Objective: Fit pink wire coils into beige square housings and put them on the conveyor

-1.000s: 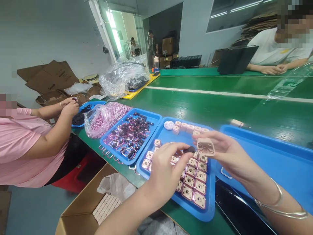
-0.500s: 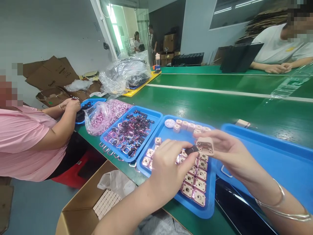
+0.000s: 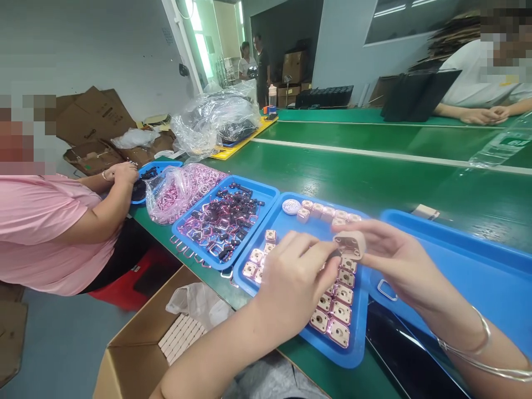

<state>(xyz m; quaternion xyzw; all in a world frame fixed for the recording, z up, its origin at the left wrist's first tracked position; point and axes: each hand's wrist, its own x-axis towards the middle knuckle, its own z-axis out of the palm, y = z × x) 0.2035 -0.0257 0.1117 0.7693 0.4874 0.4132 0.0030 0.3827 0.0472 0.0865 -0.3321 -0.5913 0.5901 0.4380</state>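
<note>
My right hand [image 3: 393,260] holds a small square pink plastic piece [image 3: 349,244] by its edges, above a blue tray [image 3: 291,227]. My left hand [image 3: 293,280] presses its fingertips against the near side of that piece; the small black part seen earlier between finger and thumb is now hidden. Below my hands, rows of similar square pink pieces [image 3: 336,313] lie in the tray, and a white round disc [image 3: 291,206] lies at its far end.
A second blue tray [image 3: 226,221] holds black and pink metal parts beside a plastic bag of pink frames [image 3: 178,191]. Another blue tray [image 3: 465,266] lies at right. A person in pink [image 3: 54,233] works at left; another sits across the green belt [image 3: 374,177]. A cardboard box [image 3: 137,354] stands below.
My left hand has closed in on the pink piece, and the black part it held is no longer visible. The view has shifted slightly right and up.
</note>
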